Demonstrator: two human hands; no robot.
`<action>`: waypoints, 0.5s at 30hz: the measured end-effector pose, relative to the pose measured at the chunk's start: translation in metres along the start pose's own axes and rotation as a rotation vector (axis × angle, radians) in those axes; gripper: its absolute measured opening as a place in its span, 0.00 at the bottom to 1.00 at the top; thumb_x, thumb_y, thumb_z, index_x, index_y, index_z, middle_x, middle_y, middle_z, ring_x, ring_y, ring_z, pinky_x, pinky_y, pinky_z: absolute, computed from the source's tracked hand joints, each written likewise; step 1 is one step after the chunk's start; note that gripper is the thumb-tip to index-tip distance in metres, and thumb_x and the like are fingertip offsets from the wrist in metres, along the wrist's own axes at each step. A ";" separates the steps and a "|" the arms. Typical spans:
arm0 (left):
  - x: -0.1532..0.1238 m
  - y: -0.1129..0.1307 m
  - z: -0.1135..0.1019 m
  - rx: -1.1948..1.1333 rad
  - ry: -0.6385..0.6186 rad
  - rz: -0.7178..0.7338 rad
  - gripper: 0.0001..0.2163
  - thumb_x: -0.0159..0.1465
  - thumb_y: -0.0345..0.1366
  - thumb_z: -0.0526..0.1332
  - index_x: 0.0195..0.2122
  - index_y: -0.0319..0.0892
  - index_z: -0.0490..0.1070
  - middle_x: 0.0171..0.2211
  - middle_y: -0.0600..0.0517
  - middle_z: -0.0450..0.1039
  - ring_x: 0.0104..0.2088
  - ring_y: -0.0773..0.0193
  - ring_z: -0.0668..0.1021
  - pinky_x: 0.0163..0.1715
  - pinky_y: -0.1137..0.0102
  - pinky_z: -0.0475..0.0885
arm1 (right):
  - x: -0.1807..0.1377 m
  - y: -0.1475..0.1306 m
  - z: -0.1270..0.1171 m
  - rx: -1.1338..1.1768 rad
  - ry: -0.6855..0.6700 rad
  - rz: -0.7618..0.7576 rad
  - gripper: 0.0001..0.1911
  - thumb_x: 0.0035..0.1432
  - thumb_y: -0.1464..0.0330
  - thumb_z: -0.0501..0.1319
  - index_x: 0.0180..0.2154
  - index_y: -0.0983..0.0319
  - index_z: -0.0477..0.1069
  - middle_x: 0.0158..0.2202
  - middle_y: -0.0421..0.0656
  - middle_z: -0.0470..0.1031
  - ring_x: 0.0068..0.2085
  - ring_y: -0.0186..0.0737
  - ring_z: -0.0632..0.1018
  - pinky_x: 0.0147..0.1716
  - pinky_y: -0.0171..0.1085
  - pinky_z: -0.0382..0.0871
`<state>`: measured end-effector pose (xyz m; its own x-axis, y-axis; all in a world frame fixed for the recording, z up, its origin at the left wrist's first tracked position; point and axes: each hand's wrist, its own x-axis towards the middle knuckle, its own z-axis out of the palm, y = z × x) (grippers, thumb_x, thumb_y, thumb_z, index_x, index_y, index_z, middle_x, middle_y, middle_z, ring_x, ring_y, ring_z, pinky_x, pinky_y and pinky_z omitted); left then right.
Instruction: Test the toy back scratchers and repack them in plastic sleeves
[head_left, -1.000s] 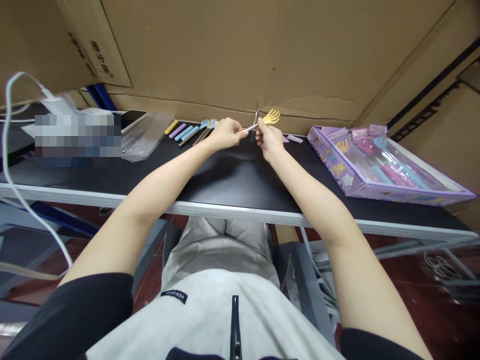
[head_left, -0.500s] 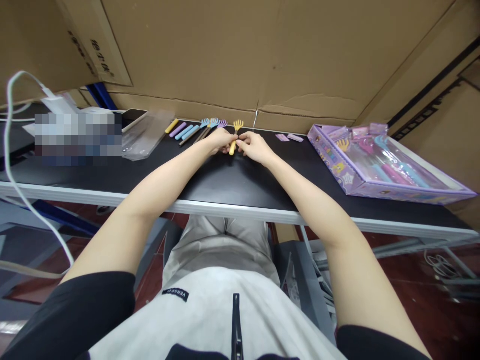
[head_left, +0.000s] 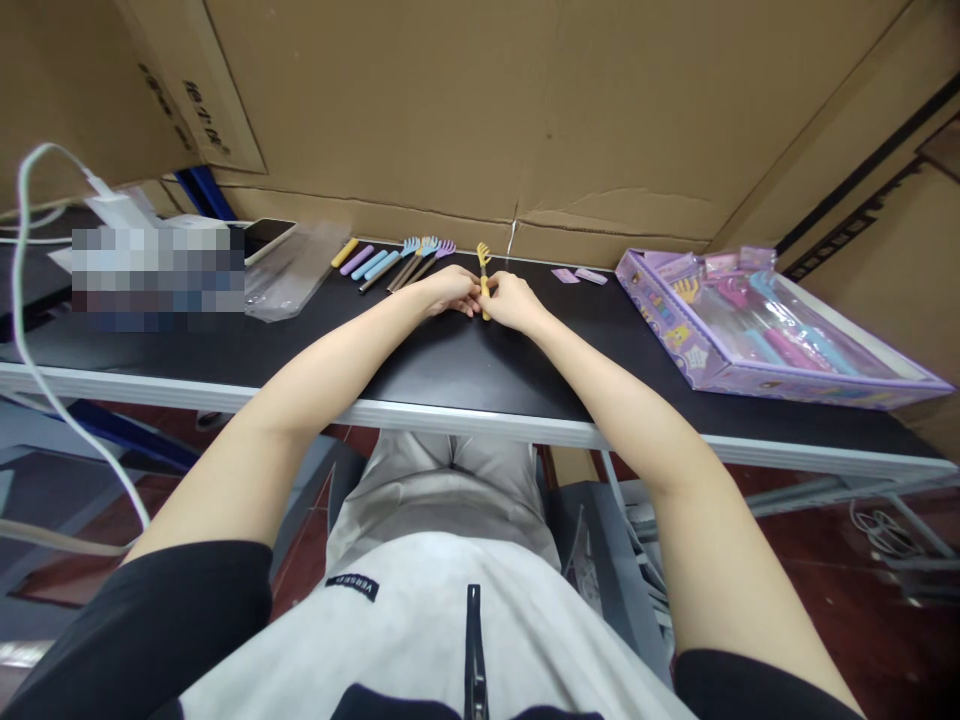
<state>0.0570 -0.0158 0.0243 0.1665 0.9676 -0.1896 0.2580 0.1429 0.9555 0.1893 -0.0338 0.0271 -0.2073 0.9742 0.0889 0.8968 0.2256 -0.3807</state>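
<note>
A yellow back scratcher (head_left: pixel 483 254) with a small claw head stands between my hands over the black table, claw pointing away from me. My right hand (head_left: pixel 516 301) has its fingers closed on the yellow handle. From the other side, my left hand (head_left: pixel 452 290) pinches at the neck with thumb and forefinger, its other fingers loosely curled; the exact contact is partly hidden. Just left of my hands lie several back scratcher heads on dark rods (head_left: pixel 427 247), blue, yellow and purple. Beside those are loose handles, among them a purple handle (head_left: pixel 356 260) and a blue handle (head_left: pixel 369 264).
A purple display box (head_left: pixel 701 368) with packed back scratchers sits on the right. Small pink labels (head_left: pixel 565 275) lie behind my right hand. At left are a clear plastic bag (head_left: pixel 289 285), a phone (head_left: pixel 268 236) and a white cable (head_left: pixel 22 300). Cardboard (head_left: pixel 420 110) walls the back.
The yellow back scratcher has shifted slightly right and turned, so its claw now shows more edge-on. My right hand has closed further round the handle.
</note>
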 end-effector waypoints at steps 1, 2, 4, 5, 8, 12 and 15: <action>0.001 -0.001 0.000 0.007 -0.005 0.008 0.17 0.70 0.14 0.54 0.45 0.30 0.83 0.20 0.52 0.72 0.21 0.69 0.74 0.32 0.74 0.73 | 0.000 0.000 0.000 -0.014 0.005 0.013 0.21 0.71 0.72 0.64 0.62 0.71 0.77 0.59 0.59 0.83 0.61 0.56 0.84 0.56 0.41 0.76; 0.002 -0.002 0.000 0.019 -0.005 0.014 0.17 0.70 0.14 0.54 0.46 0.30 0.83 0.20 0.52 0.72 0.21 0.69 0.74 0.32 0.73 0.73 | 0.000 0.000 0.001 -0.028 0.012 0.026 0.22 0.71 0.71 0.64 0.62 0.71 0.76 0.61 0.60 0.82 0.62 0.57 0.83 0.57 0.42 0.76; 0.003 -0.002 0.000 0.058 0.005 0.022 0.16 0.70 0.15 0.55 0.47 0.29 0.83 0.20 0.53 0.72 0.20 0.69 0.74 0.31 0.74 0.73 | 0.002 0.002 0.002 -0.056 0.022 0.041 0.23 0.71 0.69 0.64 0.63 0.71 0.75 0.63 0.61 0.81 0.65 0.59 0.82 0.60 0.44 0.76; 0.002 -0.002 0.001 0.084 0.010 0.026 0.16 0.70 0.15 0.56 0.48 0.29 0.82 0.19 0.53 0.72 0.20 0.69 0.74 0.31 0.74 0.72 | 0.002 0.002 0.002 -0.068 0.025 0.046 0.23 0.71 0.69 0.64 0.64 0.71 0.75 0.63 0.62 0.81 0.65 0.60 0.81 0.60 0.45 0.76; 0.001 0.000 0.002 0.168 0.009 0.051 0.14 0.71 0.17 0.57 0.48 0.30 0.82 0.20 0.54 0.71 0.20 0.70 0.73 0.29 0.75 0.70 | 0.005 0.005 0.003 -0.091 0.024 0.051 0.23 0.72 0.67 0.64 0.63 0.71 0.75 0.63 0.62 0.80 0.65 0.60 0.81 0.61 0.46 0.76; 0.003 -0.002 -0.002 0.262 -0.012 0.102 0.10 0.71 0.19 0.61 0.44 0.33 0.83 0.22 0.54 0.73 0.20 0.71 0.73 0.28 0.74 0.70 | 0.008 0.009 0.003 -0.121 0.003 0.035 0.23 0.71 0.68 0.63 0.63 0.71 0.76 0.64 0.61 0.80 0.65 0.61 0.81 0.62 0.47 0.76; 0.005 -0.004 -0.009 0.314 -0.049 0.142 0.08 0.70 0.22 0.63 0.40 0.35 0.82 0.23 0.53 0.74 0.21 0.70 0.73 0.26 0.75 0.67 | 0.010 0.014 0.002 -0.163 0.001 0.011 0.23 0.71 0.71 0.61 0.64 0.69 0.76 0.64 0.60 0.80 0.66 0.61 0.80 0.64 0.49 0.74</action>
<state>0.0487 -0.0099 0.0213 0.2652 0.9611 -0.0771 0.5078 -0.0712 0.8585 0.1996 -0.0212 0.0211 -0.1970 0.9766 0.0861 0.9505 0.2118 -0.2273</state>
